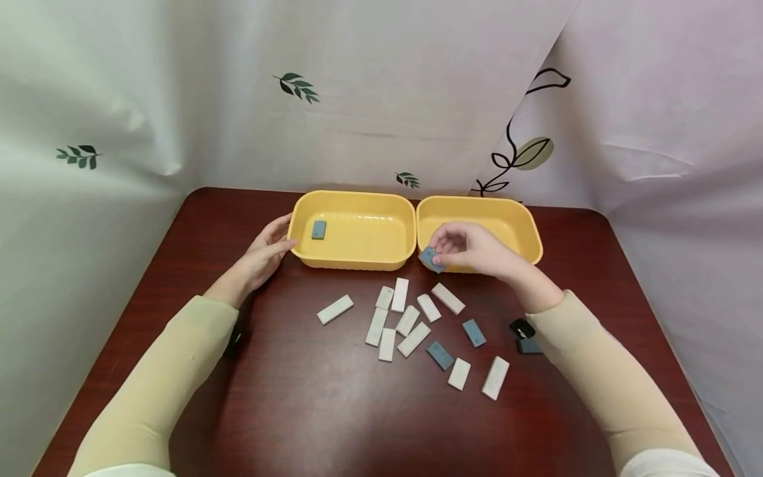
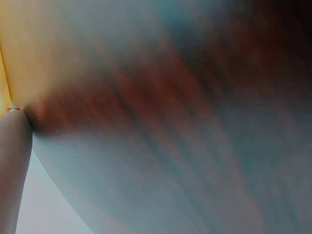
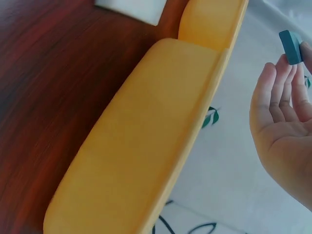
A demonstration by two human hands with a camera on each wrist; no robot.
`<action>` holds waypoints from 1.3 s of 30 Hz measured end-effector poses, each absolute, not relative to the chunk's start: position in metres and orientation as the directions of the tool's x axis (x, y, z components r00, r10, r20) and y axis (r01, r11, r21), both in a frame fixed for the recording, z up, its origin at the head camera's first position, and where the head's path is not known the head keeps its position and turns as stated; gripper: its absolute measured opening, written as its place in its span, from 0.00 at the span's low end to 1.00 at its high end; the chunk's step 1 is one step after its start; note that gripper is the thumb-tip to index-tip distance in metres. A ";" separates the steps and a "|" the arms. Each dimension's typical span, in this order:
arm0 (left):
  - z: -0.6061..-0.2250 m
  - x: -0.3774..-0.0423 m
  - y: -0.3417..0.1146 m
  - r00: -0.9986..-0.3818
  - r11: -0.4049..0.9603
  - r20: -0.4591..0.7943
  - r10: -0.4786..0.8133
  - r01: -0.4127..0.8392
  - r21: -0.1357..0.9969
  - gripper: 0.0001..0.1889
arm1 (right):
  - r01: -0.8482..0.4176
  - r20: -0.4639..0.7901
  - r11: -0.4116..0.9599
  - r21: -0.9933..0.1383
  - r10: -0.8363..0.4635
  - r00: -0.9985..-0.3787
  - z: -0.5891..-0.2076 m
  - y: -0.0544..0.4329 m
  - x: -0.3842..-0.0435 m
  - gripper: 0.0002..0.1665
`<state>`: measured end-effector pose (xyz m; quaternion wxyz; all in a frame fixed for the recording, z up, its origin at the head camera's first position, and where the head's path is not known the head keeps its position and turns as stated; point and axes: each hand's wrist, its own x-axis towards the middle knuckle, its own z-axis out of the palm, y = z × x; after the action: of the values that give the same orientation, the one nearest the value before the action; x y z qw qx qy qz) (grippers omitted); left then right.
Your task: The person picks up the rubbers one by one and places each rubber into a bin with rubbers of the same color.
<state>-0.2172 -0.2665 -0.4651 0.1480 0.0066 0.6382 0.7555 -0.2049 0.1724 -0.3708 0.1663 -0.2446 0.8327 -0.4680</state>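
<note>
Fingers of the right hand (image 1: 473,248) are pinching a blue-grey, rectangular, plastic-looking block (image 1: 426,255) between thumb and fingertips; those of the left hand (image 1: 259,258) are lying loosely extended against a tray's end, its thumb touching the rim, though how firmly they are pressing cannot be told.

Behind everything, a pale, leaf-printed sheet (image 1: 369,66) is hanging in folds. In front of it, a dark red, glossy wood-look table (image 1: 298,411) is bearing the rest. Two yellow, rounded-rectangular plastic trays, the left tray (image 1: 352,263) and the right tray (image 1: 507,215), are sitting end to end near its far edge, seemingly so that both hands are reaching them easily. The left hand is probably bracing its tray against sliding. White oblong blocks (image 1: 376,327) are lying scattered nearer the person, with smaller blue-grey blocks (image 1: 440,356) among them; another blue-grey block (image 1: 318,230) is resting inside the left tray.

The pinched block is hovering by the right tray's near rim, gripped by its edge, likely for easy release. The right wrist is angling inward, palm partly turned toward the body; the left forearm is stretching forward.
</note>
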 end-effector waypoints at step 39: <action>-0.467 -0.218 -0.267 -0.960 -0.148 -0.168 0.224 -0.204 0.968 0.36 | 0.179 -0.222 0.150 -0.972 -0.352 -0.909 -0.407 0.038 -0.257 0.11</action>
<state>-0.2176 -0.2674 -0.4666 0.1414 0.0078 0.6371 0.7576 -0.2574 0.0379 -0.4073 0.2048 -0.0593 0.7302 -0.6491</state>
